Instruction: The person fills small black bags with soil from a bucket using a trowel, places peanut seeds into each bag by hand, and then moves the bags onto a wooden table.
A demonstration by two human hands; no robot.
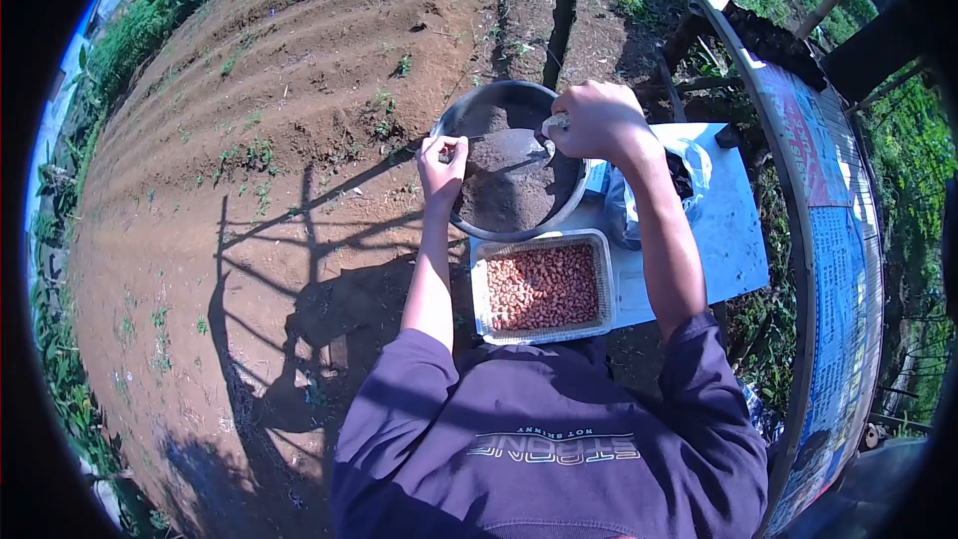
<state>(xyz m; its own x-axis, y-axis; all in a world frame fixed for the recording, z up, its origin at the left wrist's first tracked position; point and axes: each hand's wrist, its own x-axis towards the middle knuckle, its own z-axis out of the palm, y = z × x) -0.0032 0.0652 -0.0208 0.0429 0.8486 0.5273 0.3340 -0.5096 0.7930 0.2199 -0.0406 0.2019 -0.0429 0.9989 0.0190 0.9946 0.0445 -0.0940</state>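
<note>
A round dark basin holds loose brown soil. My left hand is closed on the basin's left rim, with thumb and fingers bent over the edge. Above the far right side of the basin, my right hand is wrapped round the pale handle of a hand trowel. The trowel's grey rounded blade points left and lies against the soil. Nearer my body, a white plastic basket is filled with reddish-brown seeds, perhaps peanuts or beans.
Basin and basket stand on a pale table. A clear plastic bag with something dark inside lies under my right forearm. A dark post rises behind the basin. On the right runs a printed-sheet barrier; ridged soil spreads out to the left.
</note>
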